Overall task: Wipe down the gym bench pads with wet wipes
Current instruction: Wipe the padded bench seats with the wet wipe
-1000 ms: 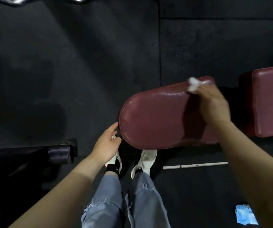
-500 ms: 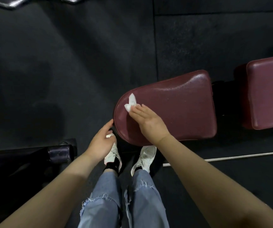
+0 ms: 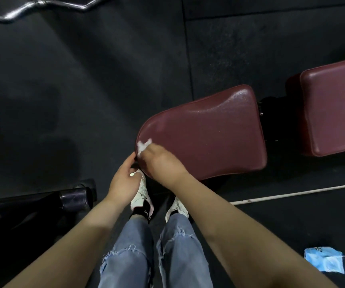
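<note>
A maroon seat pad (image 3: 209, 129) with a rounded near end lies in the middle of the view, its surface wet and shiny. A second maroon pad (image 3: 333, 104) stands to its right across a dark gap. My right hand (image 3: 163, 161) holds a crumpled white wet wipe (image 3: 143, 145) against the rounded left end of the seat pad. My left hand (image 3: 124, 179) hangs just beside that end, its fingertips touching the pad's edge, fingers relaxed and holding nothing.
A blue wet-wipe pack (image 3: 325, 259) lies on the black rubber floor at lower right. A black frame tube (image 3: 72, 197) juts in from the left. A chrome curl bar (image 3: 43, 7) lies at the top left. My feet in white shoes (image 3: 142, 196) stand under the pad's end.
My right hand swept the wipe from the pad's far right corner across to its rounded left end. My left hand rose slightly and now touches the pad's edge.
</note>
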The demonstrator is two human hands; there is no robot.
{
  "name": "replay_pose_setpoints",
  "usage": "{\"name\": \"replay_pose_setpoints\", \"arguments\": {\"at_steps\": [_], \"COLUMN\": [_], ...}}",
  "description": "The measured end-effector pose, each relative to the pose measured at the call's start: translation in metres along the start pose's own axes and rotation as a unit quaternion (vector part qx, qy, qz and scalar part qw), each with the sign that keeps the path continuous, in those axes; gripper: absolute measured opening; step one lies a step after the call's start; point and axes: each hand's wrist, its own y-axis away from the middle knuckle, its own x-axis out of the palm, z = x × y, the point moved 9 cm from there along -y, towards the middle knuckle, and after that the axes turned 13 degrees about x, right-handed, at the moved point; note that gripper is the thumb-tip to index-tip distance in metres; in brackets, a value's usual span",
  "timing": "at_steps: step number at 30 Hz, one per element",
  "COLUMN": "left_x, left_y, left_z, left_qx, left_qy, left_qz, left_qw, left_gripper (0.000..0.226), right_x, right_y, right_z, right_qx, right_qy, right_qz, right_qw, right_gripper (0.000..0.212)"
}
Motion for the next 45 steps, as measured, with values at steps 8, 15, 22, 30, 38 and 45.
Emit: {"name": "replay_pose_setpoints", "arguments": {"at_steps": [8,15,22,30,38,45], "left_x": [0.000,-0.002,-0.006,-0.011,-0.009,-0.010], "left_y": [-0.001,-0.002,-0.004,-0.007,0.000,0.001], "left_z": [0.002,-0.001,0.000,0.006,0.001,0.004], "left_qx": [0.003,0.005,-0.004,-0.006,-0.008,-0.006], "left_qy": [0.003,0.011,-0.010,-0.034,0.009,0.024], "left_qz": [0.000,0.006,0.043,0.099,0.071,0.067], "left_qw": [1.000,1.000,0.999,0.995,0.997,0.997], "left_gripper": [0.071,0.075,0.075,0.081,0.077,0.074], "right_x": [-0.120,-0.174,-0.146,-0.181,-0.120,-0.001], "right_y": [-0.001,0.040,0.043,0.032,0.019,-0.003], "right_z": [-0.136,-0.222,-0.195,-0.233,-0.119,0.007], "right_qx": [0.126,0.406,0.373,0.342,0.254,-0.117], "right_qy": [0.044,-0.067,-0.107,0.042,-0.091,0.105], "right_qz": [-0.199,-0.346,-0.360,-0.277,-0.293,-0.054], "right_qw": [0.971,0.843,0.848,0.897,0.917,0.986], "right_gripper": [0.014,0.021,0.026,0.025,0.032,0.023]}}
